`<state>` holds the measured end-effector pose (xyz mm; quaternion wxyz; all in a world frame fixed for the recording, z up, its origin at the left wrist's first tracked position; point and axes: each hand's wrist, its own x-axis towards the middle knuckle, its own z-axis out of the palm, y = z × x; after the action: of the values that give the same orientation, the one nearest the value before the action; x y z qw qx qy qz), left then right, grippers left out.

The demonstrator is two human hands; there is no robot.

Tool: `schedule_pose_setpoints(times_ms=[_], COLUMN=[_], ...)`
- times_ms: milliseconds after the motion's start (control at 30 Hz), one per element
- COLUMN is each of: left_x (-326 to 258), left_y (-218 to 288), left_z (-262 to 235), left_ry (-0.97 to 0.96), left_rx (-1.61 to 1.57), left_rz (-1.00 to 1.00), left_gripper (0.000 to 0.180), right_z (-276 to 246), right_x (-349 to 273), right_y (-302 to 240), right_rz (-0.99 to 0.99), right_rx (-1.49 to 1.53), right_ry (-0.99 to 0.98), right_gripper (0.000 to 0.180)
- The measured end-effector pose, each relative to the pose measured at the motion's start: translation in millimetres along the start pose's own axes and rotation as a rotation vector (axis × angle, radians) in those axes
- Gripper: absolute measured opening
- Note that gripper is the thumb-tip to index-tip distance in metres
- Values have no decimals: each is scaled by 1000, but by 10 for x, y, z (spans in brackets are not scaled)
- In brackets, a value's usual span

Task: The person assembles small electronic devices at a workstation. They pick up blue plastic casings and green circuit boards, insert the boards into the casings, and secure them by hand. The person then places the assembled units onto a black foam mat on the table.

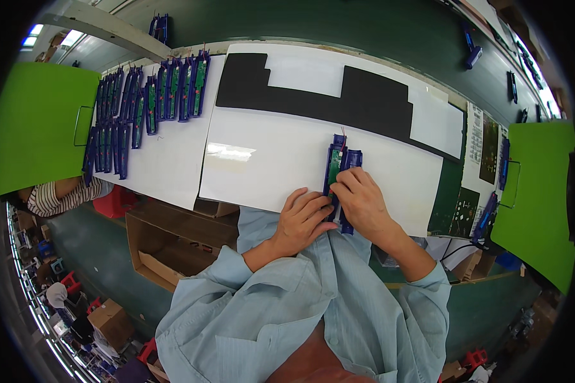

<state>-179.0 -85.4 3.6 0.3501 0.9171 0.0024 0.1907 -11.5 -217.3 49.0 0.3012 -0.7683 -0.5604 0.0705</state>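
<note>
A long blue plastic housing (337, 139) stands lengthwise before me at the near edge of the white work surface. In it lies a narrow green circuit board (334, 166), with thin red wires at the far end. Against its right side is a second blue housing piece (354, 157), partly covered by my right hand. My left hand (305, 219) is closed on the near left side of the housing. My right hand (363, 201) bends over it from the right, closed, its fingertips at the board. Whatever lies under those fingertips is hidden.
Several blue housings with green boards (166, 89) stand in rows at the left. A black cut-out sheet (313, 99) lies behind my hands. Green panels (38, 127) flank both sides. Below the table is a cardboard box (172, 246). Another person's striped sleeve (45, 198) shows at left.
</note>
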Motion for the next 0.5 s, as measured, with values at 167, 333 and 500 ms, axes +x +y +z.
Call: schedule_pose_setpoints(times_ms=[167, 333, 500], left_x=[80, 284, 396], left_y=[37, 102, 96], left_z=[-75, -100, -81], left_ry=[16, 39, 29], left_rx=[-57, -17, 38], left_rz=[-58, -192, -224], left_gripper=[35, 31, 31], right_z=[12, 76, 182], right_x=[-12, -17, -74], right_y=[29, -17, -63], right_rz=[90, 132, 193], right_rx=[114, 113, 62], right_ry=[13, 85, 170], right_gripper=[14, 14, 18])
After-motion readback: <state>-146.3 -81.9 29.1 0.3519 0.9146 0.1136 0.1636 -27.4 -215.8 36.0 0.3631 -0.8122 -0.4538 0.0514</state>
